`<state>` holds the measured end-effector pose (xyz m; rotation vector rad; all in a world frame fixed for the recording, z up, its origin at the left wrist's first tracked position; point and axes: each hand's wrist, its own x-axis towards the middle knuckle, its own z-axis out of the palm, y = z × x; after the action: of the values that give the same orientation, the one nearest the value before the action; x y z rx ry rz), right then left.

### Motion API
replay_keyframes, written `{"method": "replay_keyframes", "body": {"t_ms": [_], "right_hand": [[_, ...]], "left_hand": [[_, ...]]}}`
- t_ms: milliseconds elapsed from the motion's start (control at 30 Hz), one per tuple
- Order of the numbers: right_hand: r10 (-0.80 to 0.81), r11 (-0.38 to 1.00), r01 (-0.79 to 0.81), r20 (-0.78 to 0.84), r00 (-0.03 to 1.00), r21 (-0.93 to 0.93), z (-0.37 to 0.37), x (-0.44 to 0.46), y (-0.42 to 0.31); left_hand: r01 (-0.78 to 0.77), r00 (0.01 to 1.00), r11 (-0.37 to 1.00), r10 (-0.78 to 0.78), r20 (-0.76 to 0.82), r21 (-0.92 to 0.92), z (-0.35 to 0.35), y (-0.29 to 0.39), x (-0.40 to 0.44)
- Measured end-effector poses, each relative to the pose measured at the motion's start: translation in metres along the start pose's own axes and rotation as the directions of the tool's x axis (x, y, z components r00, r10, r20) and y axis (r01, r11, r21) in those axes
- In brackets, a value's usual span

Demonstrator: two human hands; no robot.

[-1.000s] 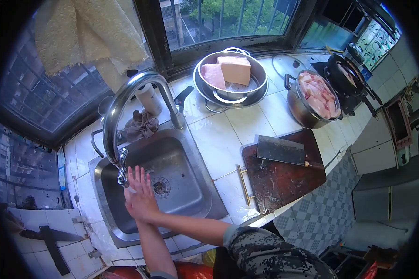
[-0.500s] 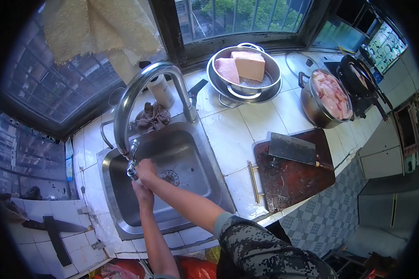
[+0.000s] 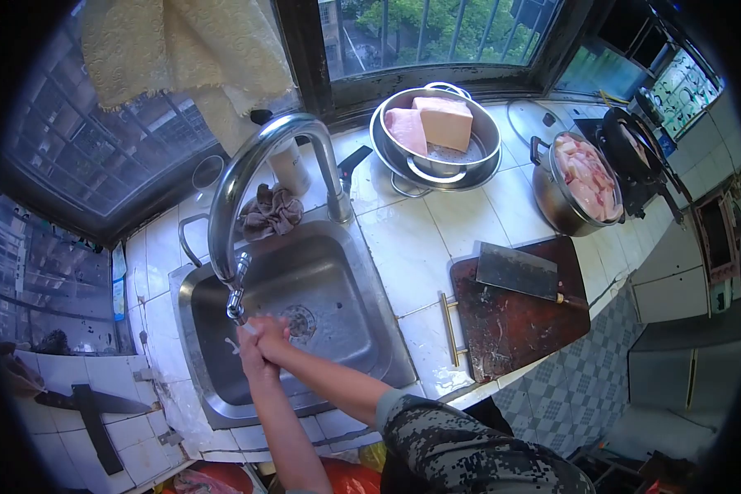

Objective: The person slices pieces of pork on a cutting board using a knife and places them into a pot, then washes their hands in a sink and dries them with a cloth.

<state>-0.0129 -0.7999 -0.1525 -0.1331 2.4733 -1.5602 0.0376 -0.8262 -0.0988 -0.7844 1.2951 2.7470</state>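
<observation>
Under the chrome faucet (image 3: 236,303), my left hand (image 3: 252,356) and my right hand (image 3: 271,336) are pressed together over the steel sink (image 3: 369,272). A thin stream of water falls on them. My right hand lies folded across my left hand, its fingers closed against it. The fingers of my left hand are mostly hidden, so whether they are bent or straight is unclear. No object shows in either hand. The round drain (image 3: 300,324) lies just to the right of the hands.
A cleaver (image 3: 516,271) lies on the dark red cutting board (image 3: 523,333). Behind are a bowl (image 3: 486,136) with large meat blocks and a pot (image 3: 558,204) of cut meat. A crumpled brown cloth (image 3: 272,212) sits behind the sink. A knife (image 3: 119,403) rests at the left.
My hands, spread and overlapping at first, have folded together under the faucet and shifted slightly within the sink. The whole view has moved, so the counter appears further right.
</observation>
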Motion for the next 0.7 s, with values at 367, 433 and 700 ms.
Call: {"method": "replay_keyframes", "body": {"t_ms": [367,433,700], "right_hand": [[-0.044,0.957,0.118,0.270,0.962,-0.264,-0.041,-0.058,-0.028],[-0.172,0.983,0.179,0.131,0.976,-0.042,-0.046,-0.067,-0.027],[0.111,0.991,-0.126,0.252,0.961,0.045,-0.057,-0.071,-0.058]], "left_hand": [[0.412,0.908,0.887,-0.419,-0.012,0.208,-0.092,-0.009,0.085],[0.349,0.935,0.936,-0.350,0.049,0.036,-0.096,-0.009,0.099],[0.232,0.961,0.255,0.087,0.261,-0.939,0.000,-0.021,0.051]]}}
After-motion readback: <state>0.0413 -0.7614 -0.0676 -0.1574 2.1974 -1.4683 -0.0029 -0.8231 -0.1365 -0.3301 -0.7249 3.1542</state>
